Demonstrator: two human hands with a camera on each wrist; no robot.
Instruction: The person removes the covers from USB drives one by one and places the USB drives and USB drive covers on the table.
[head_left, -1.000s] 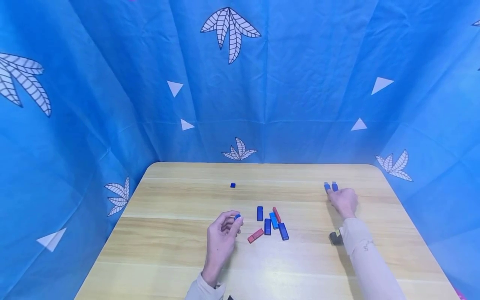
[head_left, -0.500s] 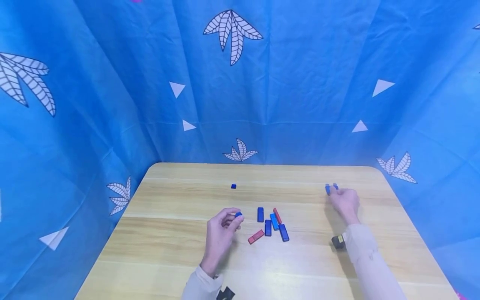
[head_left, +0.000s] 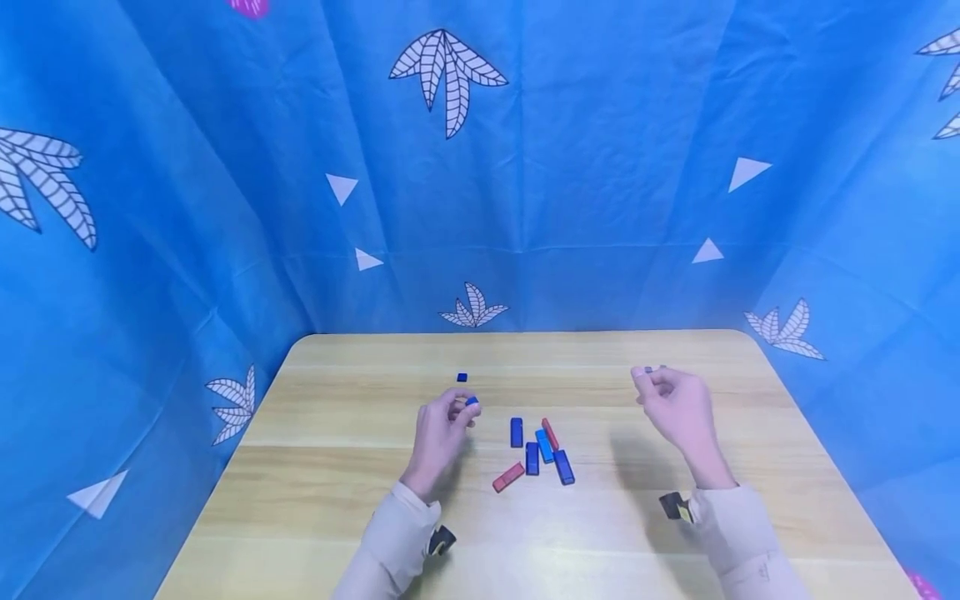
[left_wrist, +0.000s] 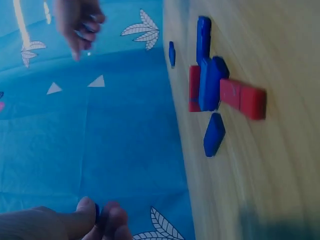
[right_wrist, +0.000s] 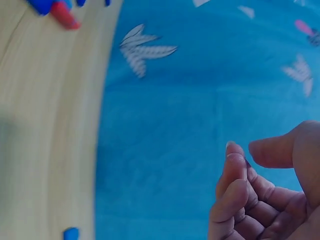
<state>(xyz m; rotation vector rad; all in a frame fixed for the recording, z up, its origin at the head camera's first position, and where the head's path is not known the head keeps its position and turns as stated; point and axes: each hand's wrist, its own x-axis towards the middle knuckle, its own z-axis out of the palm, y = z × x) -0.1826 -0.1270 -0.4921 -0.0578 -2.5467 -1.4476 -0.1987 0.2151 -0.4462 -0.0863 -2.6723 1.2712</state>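
My left hand (head_left: 442, 433) pinches a small blue USB stick cap (head_left: 472, 402) between thumb and fingers, raised over the table. The left wrist view shows the blue cap's edge (left_wrist: 97, 212) at the thumb tip. My right hand (head_left: 681, 410) is lifted at the right, thumb apart from loosely bent fingers (right_wrist: 232, 170), with nothing between them. Behind it, the pale plug ends of two blue USB sticks (head_left: 648, 369) show; their bodies are mostly hidden by the hand. Another small blue cap (head_left: 462, 377) lies on the table beyond my left hand.
Several USB sticks lie mid-table between the hands: dark blue ones (head_left: 532, 458), a lighter blue one (head_left: 544, 446) and two red ones (head_left: 508, 477). A blue patterned curtain (head_left: 525, 167) hangs behind the wooden table (head_left: 337, 467). Wrist cameras (head_left: 441, 540) hang under both sleeves.
My right hand has let go of a blue USB stick beside another and lifted off it. My left hand has moved slightly farther forward, keeping the cap.
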